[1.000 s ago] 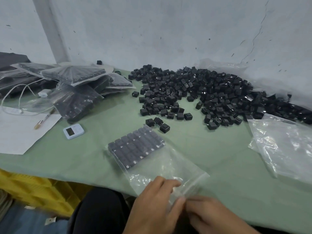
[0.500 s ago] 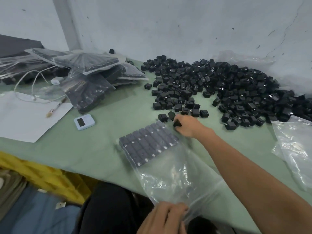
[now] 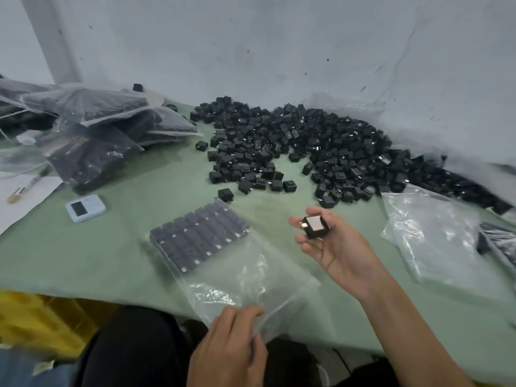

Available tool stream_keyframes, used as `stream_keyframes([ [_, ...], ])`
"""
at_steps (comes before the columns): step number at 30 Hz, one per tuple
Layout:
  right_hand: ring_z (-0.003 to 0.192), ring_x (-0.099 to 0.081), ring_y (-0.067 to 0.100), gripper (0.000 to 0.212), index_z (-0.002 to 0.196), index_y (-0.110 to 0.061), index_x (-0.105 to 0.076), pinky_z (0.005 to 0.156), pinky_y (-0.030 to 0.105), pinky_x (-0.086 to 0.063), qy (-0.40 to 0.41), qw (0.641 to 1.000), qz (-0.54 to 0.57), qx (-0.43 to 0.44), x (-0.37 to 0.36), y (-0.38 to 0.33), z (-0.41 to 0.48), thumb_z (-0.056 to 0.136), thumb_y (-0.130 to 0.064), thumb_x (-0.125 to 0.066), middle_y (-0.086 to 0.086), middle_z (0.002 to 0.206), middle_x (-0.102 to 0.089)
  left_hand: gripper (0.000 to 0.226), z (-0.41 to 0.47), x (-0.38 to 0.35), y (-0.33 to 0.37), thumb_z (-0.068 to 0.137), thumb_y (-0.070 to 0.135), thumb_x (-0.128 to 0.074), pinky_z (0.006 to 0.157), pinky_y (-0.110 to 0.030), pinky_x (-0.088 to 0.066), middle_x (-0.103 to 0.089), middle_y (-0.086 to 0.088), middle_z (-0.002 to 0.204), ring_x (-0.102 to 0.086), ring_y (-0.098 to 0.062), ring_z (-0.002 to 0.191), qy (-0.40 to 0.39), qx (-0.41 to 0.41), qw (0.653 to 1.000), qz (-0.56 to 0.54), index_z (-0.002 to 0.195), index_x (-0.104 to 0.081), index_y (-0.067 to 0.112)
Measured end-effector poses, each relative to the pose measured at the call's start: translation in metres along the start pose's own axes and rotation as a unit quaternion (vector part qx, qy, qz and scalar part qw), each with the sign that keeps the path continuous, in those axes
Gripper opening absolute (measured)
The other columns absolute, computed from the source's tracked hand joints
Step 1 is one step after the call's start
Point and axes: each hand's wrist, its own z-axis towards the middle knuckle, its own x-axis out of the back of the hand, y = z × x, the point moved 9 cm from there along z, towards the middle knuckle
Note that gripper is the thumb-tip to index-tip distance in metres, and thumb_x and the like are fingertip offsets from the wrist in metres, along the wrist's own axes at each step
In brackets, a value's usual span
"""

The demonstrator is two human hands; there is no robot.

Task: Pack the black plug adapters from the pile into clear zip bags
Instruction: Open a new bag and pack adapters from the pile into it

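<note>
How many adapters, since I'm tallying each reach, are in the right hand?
1: a black adapter held in the upturned right hand, between thumb and fingers. Another could hide beneath it.

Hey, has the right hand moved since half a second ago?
Yes. The right hand has drawn back toward the person from the pile of black plug adapters, and now holds one black adapter beside the partly filled clear zip bag.
</note>
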Motion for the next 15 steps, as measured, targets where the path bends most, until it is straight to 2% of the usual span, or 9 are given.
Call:
stream_keyframes([
  [3,0.079,-0.068,0.024,0.028,0.114,-0.005,-0.065,0.070,0.028,-0.060,0.004,0.999,0.033,0.024,0.001,-0.003,-0.046,0.098,-0.020,-0.048,0.019,0.122,-0.066,0.040,0.003,-0.001,-0.002,0.068,0.031,-0.055,0.052,-0.015,-0.045,-0.056,0.016,0.088,-0.060,-0.005,0.068,-0.036,0.016,0.999,0.022,0.107,-0.061,0.039],
  [5,0.091,-0.070,0.027,0.034,0.116,-0.003,-0.070,0.076,0.029,-0.059,0.007,0.999,0.015,0.035,0.003,0.002,-0.076,0.086,-0.006,-0.053,0.019,0.125,-0.066,0.031,0.007,0.003,-0.003,0.074,0.036,-0.054,0.048,-0.019,-0.047,-0.056,0.019,0.088,-0.059,-0.003,0.065,-0.038,0.036,0.999,0.016,0.105,-0.058,0.041],
  [7,0.098,-0.070,0.029,0.043,0.117,-0.006,-0.071,0.079,0.029,-0.059,0.006,1.000,-0.016,0.017,0.007,0.018,-0.104,0.079,0.004,-0.056,0.022,0.124,-0.066,0.028,0.010,0.006,-0.005,0.077,0.032,-0.065,0.047,-0.023,-0.049,-0.054,0.020,0.088,-0.058,-0.002,0.064,-0.033,0.055,0.998,0.002,0.102,-0.056,0.041],
  [9,0.084,-0.071,0.032,0.043,0.117,-0.011,-0.072,0.070,0.031,-0.060,-0.011,0.998,-0.050,-0.025,0.002,0.041,-0.122,0.078,0.001,-0.063,0.023,0.119,-0.068,0.034,0.012,0.008,-0.008,0.080,0.025,-0.075,0.051,-0.030,-0.053,-0.049,0.019,0.089,-0.058,-0.005,0.064,-0.032,0.080,0.996,-0.015,0.102,-0.056,0.041],
  [12,0.061,-0.063,0.025,0.041,0.113,-0.018,-0.074,0.054,0.030,-0.054,-0.023,0.986,-0.157,-0.044,-0.006,0.063,-0.125,0.075,-0.006,-0.080,0.021,0.110,-0.071,0.027,0.016,0.015,-0.002,0.087,0.029,-0.072,0.059,-0.032,-0.053,-0.048,0.022,0.090,-0.058,-0.007,0.070,-0.021,0.082,0.996,-0.022,0.105,-0.055,0.041],
  [15,0.068,-0.063,0.023,0.048,0.111,-0.021,-0.075,0.064,0.031,-0.055,-0.011,0.981,-0.193,-0.031,-0.011,0.077,-0.105,0.068,-0.002,-0.084,0.013,0.108,-0.073,0.017,0.019,0.022,0.008,0.093,0.028,-0.067,0.064,-0.038,-0.055,-0.054,0.017,0.096,-0.060,-0.010,0.072,-0.005,0.066,0.997,-0.030,0.107,-0.060,0.035],
])
